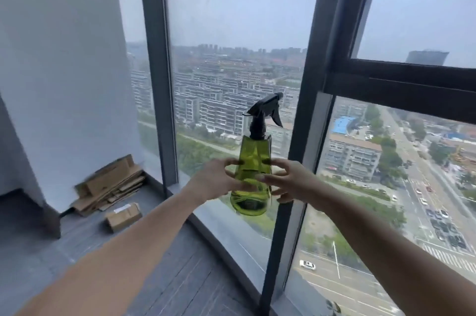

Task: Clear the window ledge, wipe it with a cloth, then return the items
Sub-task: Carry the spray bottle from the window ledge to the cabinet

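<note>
A green see-through spray bottle (253,161) with a black trigger head is upright in the air in front of the window, above the low grey window ledge (219,223). My left hand (219,181) grips its body from the left, fingers curled round it. My right hand (291,181) holds it from the right, fingers and thumb wrapped on its side. The bottle's bottom hangs clear of the ledge. No cloth is in view.
Flattened cardboard (110,184) is stacked against the white wall at the left, with a small cardboard box (123,216) in front of it on the dark floor. Dark window frames (296,135) rise right behind the bottle.
</note>
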`<state>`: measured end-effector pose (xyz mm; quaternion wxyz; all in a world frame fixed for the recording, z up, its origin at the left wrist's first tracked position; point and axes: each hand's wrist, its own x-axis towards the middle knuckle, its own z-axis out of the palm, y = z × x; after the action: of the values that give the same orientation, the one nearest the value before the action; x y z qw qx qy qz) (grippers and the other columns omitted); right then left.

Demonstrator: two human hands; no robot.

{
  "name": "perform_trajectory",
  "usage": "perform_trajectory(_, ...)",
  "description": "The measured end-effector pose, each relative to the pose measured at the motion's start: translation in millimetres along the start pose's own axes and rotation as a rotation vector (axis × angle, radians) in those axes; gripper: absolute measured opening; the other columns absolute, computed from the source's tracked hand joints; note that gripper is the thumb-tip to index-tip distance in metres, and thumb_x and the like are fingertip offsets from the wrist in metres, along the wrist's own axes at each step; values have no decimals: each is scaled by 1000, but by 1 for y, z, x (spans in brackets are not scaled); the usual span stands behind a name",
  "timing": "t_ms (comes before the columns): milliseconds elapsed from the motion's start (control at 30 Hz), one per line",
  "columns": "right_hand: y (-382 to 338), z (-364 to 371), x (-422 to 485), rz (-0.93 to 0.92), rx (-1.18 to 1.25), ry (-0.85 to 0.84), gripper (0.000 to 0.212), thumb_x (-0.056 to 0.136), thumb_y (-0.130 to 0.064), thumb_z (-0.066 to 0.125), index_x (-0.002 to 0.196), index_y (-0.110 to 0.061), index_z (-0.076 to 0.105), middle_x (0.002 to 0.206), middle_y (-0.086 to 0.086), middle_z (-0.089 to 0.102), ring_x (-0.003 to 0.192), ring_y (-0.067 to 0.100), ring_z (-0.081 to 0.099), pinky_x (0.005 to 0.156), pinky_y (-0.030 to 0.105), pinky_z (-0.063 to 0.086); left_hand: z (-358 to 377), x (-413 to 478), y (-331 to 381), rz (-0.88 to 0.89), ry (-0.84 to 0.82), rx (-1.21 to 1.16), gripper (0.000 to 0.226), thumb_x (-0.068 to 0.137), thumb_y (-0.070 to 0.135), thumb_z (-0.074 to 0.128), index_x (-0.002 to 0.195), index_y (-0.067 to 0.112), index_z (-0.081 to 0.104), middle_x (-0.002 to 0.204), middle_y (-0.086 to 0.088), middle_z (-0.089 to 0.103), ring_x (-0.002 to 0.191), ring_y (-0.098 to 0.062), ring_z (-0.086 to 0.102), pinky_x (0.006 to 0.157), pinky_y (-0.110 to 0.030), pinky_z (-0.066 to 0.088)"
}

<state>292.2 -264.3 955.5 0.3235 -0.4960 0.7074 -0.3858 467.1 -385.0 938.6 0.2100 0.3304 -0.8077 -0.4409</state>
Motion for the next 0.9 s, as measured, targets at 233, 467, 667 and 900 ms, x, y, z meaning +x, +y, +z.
perform_trajectory(233, -89, 138, 136, -200, 23, -212, 72, 77, -45, 74, 142, -28, 48, 116, 10, 71, 83, 20, 69, 65, 31, 57, -162, -10, -94, -114, 287, 1, 85, 42, 52, 92, 120, 33, 63, 96, 6, 77, 90, -9, 72, 88, -37, 57)
perform_trajectory(467, -178, 286, 252, -318, 66, -477, 79, 63, -54, 78, 135, -30, 53, 109, 15, 73, 77, 22, 59, 74, 42, 56, -306, -25, -196, -272, 542, 32, 79, 43, 56, 90, 116, 39, 65, 102, 15, 75, 92, -2, 68, 85, -28, 55)
perform_trajectory(667, -240, 404, 341, -492, 19, -647, 84, 62, -59, 74, 136, -28, 52, 104, 1, 75, 79, 13, 70, 71, 38, 63, -406, -37, -275, -368, 756, 31, 102, 25, 69, 87, 119, 37, 63, 103, 11, 75, 95, -4, 71, 89, -37, 58)
perform_trajectory(900, -325, 540, 405, -582, 24, -948, 53, 61, -59, 72, 110, -46, 56, 92, -12, 73, 86, 20, 73, 77, 39, 63, -507, -79, -334, -484, 1015, 72, 84, 35, 64, 86, 113, 40, 67, 107, 18, 73, 100, -2, 68, 93, -37, 54)
